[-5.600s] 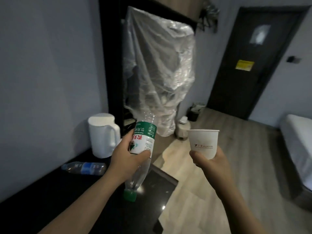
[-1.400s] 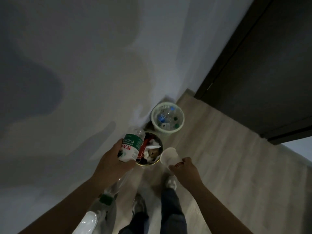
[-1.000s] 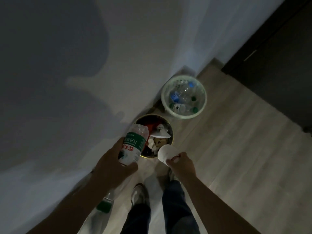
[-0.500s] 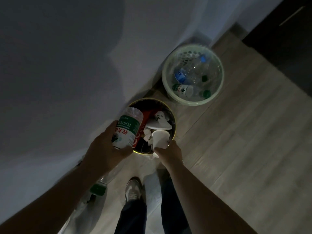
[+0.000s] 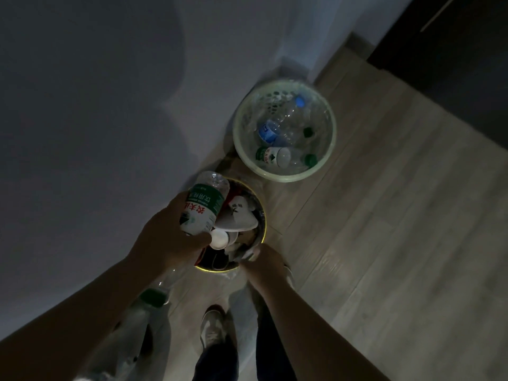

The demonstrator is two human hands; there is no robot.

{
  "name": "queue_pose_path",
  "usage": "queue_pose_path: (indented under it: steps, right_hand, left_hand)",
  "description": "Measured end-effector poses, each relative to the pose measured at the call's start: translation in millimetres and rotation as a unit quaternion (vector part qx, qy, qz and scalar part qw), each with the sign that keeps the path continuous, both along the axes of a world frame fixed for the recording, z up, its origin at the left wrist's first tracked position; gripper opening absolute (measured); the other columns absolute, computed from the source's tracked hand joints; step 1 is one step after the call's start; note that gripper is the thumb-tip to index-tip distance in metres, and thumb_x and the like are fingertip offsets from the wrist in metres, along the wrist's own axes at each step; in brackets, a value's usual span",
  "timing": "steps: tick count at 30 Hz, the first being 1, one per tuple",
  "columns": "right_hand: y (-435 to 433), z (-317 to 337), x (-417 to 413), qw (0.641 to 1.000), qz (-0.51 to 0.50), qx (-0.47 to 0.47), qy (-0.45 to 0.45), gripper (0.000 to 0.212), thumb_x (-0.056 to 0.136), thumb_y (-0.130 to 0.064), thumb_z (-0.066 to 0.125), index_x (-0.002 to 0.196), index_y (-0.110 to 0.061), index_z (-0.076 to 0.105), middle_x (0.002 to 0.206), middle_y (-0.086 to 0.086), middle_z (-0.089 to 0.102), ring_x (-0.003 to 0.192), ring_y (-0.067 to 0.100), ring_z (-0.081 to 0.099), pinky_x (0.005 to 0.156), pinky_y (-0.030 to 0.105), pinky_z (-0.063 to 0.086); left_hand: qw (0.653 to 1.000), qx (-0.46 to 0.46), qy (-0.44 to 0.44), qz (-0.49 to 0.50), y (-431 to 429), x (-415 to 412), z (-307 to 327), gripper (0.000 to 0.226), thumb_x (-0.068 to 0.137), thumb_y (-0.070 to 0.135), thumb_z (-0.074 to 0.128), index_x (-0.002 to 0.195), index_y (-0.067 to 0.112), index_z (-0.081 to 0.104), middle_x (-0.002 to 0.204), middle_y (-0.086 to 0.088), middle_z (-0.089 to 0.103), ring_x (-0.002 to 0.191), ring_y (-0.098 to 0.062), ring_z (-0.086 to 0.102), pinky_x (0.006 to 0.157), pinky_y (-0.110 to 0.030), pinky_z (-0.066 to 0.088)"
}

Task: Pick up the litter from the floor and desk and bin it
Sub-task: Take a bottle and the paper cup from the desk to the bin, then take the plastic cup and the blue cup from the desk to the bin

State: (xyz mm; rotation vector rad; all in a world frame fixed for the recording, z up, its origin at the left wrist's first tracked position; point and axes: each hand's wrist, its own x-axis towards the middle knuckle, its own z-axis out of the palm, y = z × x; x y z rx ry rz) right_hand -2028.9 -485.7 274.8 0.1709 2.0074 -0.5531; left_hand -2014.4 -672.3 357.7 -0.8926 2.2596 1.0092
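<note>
Green-label bottle (image 5: 204, 207) poised over the dark bin (image 5: 217, 269), paper cup (image 5: 219, 239) inside.
My left hand (image 5: 167, 237) wraps the bottle above a heap (image 5: 239, 215) piled to the rim; the paper cup lies on top beside my thumb. My right hand (image 5: 264, 261) is at the near rim, fingers curled; I cannot tell if it holds anything. Let go here, the bottle could roll off the heap onto the floor (image 5: 384, 243); the 2nd container, a pale basket (image 5: 283, 179) of bottles, looks safer.

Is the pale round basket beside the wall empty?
No, the pale basket holds several clear plastic bottles, some with green caps.
</note>
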Motion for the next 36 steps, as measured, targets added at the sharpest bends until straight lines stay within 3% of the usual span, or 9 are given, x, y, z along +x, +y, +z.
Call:
queue_pose_path:
  steps: [3,9,11,16,20,23,29,32,36]
  right_hand:
    - [29,11,-23,1.0,-0.003,0.004,0.028,0.041,0.087,-0.036,0.062,0.121,-0.015,0.056,0.122,0.004,0.061,0.112,0.023,0.058,0.089,0.029,0.047]
    - [79,36,-75,0.997,-0.051,0.008,0.062,0.048,0.085,-0.03,0.066,0.128,-0.013,0.055,0.123,0.008,0.062,0.112,0.021,0.059,0.091,0.029,0.05]
    - [90,43,-88,0.996,-0.058,0.0,0.069,0.048,0.086,-0.03,0.066,0.129,-0.013,0.055,0.123,0.008,0.062,0.11,0.02,0.059,0.09,0.028,0.049]
    - [112,52,-114,0.993,-0.083,-0.027,0.084,0.047,0.086,-0.03,0.068,0.128,-0.014,0.055,0.12,0.006,0.063,0.091,0.01,0.054,0.068,0.017,0.041]
    - [122,56,-123,0.987,-0.12,-0.049,0.097,0.041,0.086,-0.031,0.069,0.122,-0.015,0.057,0.113,0.004,0.063,0.09,0.009,0.055,0.057,0.009,0.036]
    - [126,63,-121,0.985,-0.127,-0.046,0.104,0.04,0.086,-0.032,0.069,0.121,-0.016,0.057,0.109,0.002,0.062,0.089,0.009,0.055,0.054,0.01,0.035]
    - [123,94,-114,0.983,-0.123,-0.045,0.13,0.038,0.085,-0.03,0.07,0.118,-0.015,0.059,0.103,0.001,0.061,0.089,0.01,0.056,0.06,0.015,0.039]
    - [118,117,-106,0.981,-0.116,-0.045,0.151,0.037,0.085,-0.029,0.071,0.117,-0.015,0.06,0.102,0.002,0.064,0.089,0.01,0.056,0.072,0.021,0.042]
    - [110,156,-88,0.978,-0.101,-0.047,0.177,0.038,0.084,-0.028,0.071,0.117,-0.014,0.06,0.106,0.006,0.065,0.088,0.01,0.056,0.072,0.021,0.042]
  left_hand:
    - [0.999,0.001,-0.014,0.031,17,-24,-4,0.071,0.075,0.029,0.076,0.132,0.02,0.035,0.106,0.001,0.056,0.085,-0.014,0.06,0.061,-0.022,0.046]
    - [0.998,-0.005,-0.056,0.013,40,-85,-21,0.071,0.068,0.052,0.072,0.127,0.02,0.048,0.117,-0.002,0.057,0.106,-0.023,0.056,0.088,-0.032,0.045]
    - [0.998,0.005,-0.067,-0.004,45,-110,-25,0.075,0.064,0.056,0.069,0.127,0.02,0.05,0.122,-0.002,0.057,0.109,-0.023,0.055,0.089,-0.031,0.043]
    - [0.998,-0.026,-0.034,-0.049,52,-174,-25,0.071,0.074,0.052,0.073,0.129,0.015,0.047,0.122,-0.006,0.057,0.099,-0.022,0.054,0.083,-0.031,0.044]
    - [0.994,-0.063,-0.035,-0.081,43,-209,-13,0.086,0.074,0.052,0.074,0.138,0.008,0.038,0.137,-0.013,0.048,0.121,-0.029,0.049,0.088,-0.033,0.041]
    - [0.987,-0.103,-0.015,-0.123,41,-208,4,0.07,0.08,0.044,0.071,0.132,0.007,0.044,0.131,-0.013,0.052,0.118,-0.03,0.051,0.091,-0.036,0.043]
    - [0.965,-0.113,-0.048,-0.233,38,-168,33,0.038,0.078,0.042,0.07,0.102,0.015,0.06,0.112,-0.007,0.062,0.102,-0.022,0.058,0.087,-0.034,0.048]
    - [0.949,-0.109,-0.068,-0.287,42,-144,62,0.036,0.084,0.04,0.064,0.108,0.014,0.058,0.112,-0.006,0.058,0.102,-0.021,0.055,0.085,-0.032,0.046]
    - [0.94,-0.102,-0.055,-0.321,40,-104,107,0.04,0.086,0.034,0.063,0.117,0.009,0.057,0.118,-0.008,0.059,0.109,-0.023,0.055,0.094,-0.037,0.047]
